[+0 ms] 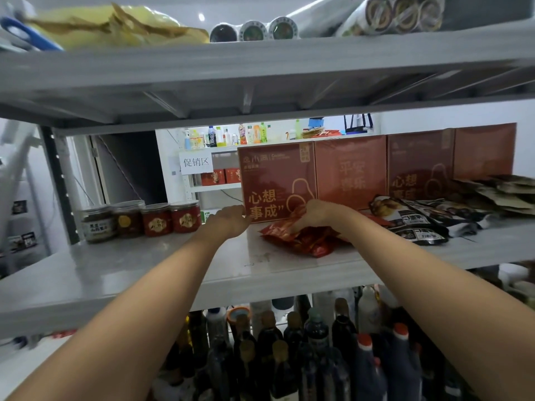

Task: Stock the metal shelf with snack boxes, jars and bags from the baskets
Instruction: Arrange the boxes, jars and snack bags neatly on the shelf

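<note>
Firstly, right hand (315, 216): fingers curled down, pinching the top packet of the red bags (301, 240).
Left hand (228, 220): reached forward, fingertips at the lower left edge of the leftmost red box (275, 180); fingers foreshortened, so whether they curled round that edge could not be told.
Red bags: a loose flat pile on the middle board of the metal shelf (139, 264), just in front of the box, long axis running left to right.
Leftmost red box: stood upright, printed face toward the camera, first in a row of like boxes along the back.
Left of hands: four jars (156, 219) in a line, apart from the box.
Right of hands: dark bags (411, 219) lay overlapped, crowding the red pile's right end.
Below: bottles (289, 357) packed close.
</note>
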